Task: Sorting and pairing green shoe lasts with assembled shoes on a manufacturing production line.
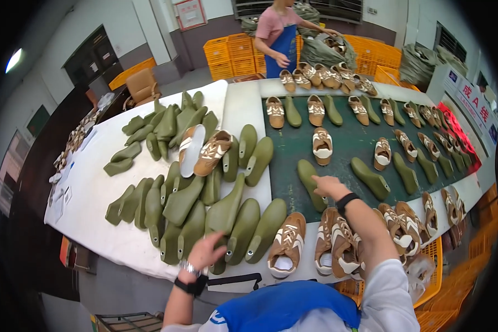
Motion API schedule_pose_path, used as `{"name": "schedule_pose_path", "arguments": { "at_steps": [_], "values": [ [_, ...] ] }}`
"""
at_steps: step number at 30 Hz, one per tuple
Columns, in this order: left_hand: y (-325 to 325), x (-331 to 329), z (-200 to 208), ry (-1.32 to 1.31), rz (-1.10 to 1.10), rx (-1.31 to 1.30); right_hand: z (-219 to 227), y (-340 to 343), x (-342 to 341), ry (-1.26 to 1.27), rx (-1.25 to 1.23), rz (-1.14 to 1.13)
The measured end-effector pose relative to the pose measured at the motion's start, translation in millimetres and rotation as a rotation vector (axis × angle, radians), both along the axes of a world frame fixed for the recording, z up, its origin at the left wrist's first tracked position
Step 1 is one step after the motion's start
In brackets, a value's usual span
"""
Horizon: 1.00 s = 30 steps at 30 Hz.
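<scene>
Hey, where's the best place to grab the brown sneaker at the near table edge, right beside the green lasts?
Probably by its heel collar, from above and your near side: the brown sneaker appears to stand sole-down, toe pointing away, opening toward you. The green lasts crowd its left flank, making a sideways grip tighter there.

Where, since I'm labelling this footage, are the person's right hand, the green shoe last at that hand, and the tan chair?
Right hand (330,188): head view, back of the hand.
Green shoe last (309,180): head view, middle of its body.
Tan chair (141,85): head view, backrest.
</scene>
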<state>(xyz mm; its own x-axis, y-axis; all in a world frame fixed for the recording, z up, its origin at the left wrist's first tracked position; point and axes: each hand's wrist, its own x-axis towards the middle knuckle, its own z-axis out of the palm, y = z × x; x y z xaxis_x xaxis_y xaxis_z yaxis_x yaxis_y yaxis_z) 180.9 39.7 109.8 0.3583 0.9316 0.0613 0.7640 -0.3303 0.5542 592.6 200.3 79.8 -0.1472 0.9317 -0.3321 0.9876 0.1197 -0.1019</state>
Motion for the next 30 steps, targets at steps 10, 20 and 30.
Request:
{"name": "schedule_pose_path", "arguments": {
  "at_steps": [10,20,30],
  "values": [
    [258.0,-66.6,-38.9,0.108,0.732,0.133,160.5,-146.0,13.7,0.351,0.220,0.181],
    [354.7,-122.9,-87.3,0.231,0.537,-0.287,141.6,-288.8,9.5,0.464,0.415,-0.474],
    [359.4,-188.4,-137.1,0.276,0.635,-0.251,110.9,-286.1,-18.4,0.520,0.321,-0.276]
  ]
}}
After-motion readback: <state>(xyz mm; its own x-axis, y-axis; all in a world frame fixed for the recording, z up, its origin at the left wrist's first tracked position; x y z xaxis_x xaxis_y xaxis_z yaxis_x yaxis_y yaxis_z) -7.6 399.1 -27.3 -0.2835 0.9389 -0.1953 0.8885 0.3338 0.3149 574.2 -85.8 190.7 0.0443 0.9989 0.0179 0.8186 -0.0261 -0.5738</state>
